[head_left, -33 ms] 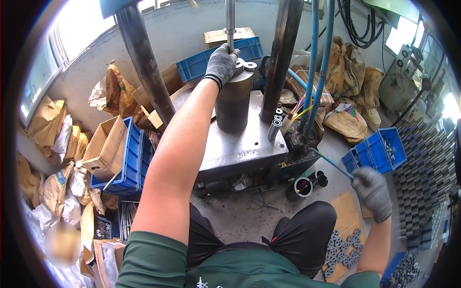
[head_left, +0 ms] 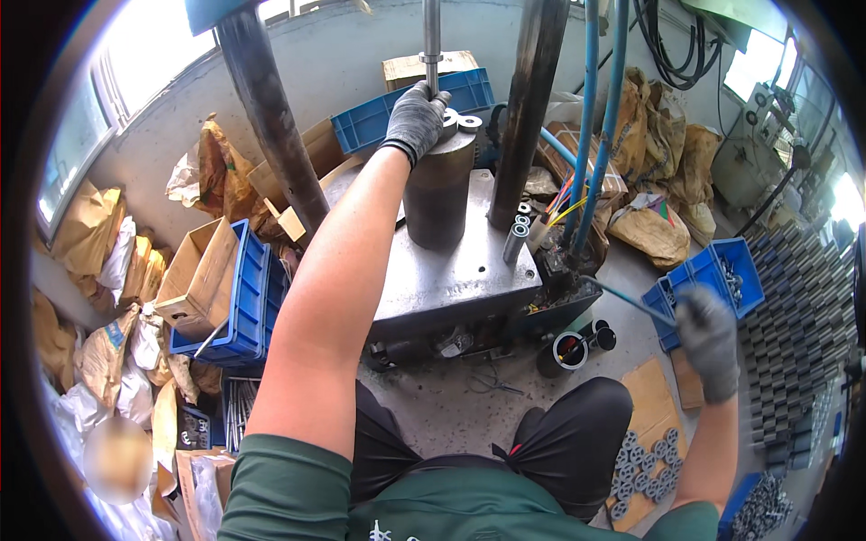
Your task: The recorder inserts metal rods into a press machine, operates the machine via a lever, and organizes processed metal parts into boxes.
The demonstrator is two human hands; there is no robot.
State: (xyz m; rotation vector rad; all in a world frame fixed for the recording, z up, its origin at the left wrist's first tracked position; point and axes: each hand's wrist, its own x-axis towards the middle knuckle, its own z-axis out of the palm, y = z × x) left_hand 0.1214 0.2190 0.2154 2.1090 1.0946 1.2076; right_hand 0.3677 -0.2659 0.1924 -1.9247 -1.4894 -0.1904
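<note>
the upright rod point(head_left: 432, 32) stood with its long axis vertical, its lower end pointing down toward the top of the dark steel cylinder point(head_left: 437, 203). a collar ringed the rod just above the gloved left hand point(head_left: 417, 122). the lower end of the rod lay at the fingertips of that hand, on the right side of the glove; the fingers were bent and closed about it. whether a smaller part sat inside the grasp could not be told.

metal rings point(head_left: 469, 123) rested on the cylinder top, just right of the left hand. the cylinder stood upright on the steel bed point(head_left: 424, 293), well back from its front edge. a short tube point(head_left: 512, 250) was at the bed's right edge, near the front right corner.

the lever point(head_left: 627, 298) sloped down and rightward from beside that corner, its outer end at the right hand point(head_left: 708, 338). the right hand was blurred but appeared curled around the lever end, in front of the blue bins point(head_left: 667, 338).

a white printed mark showed on the green shirt point(head_left: 451, 505), partly cut off by the lower edge of the view.
</note>
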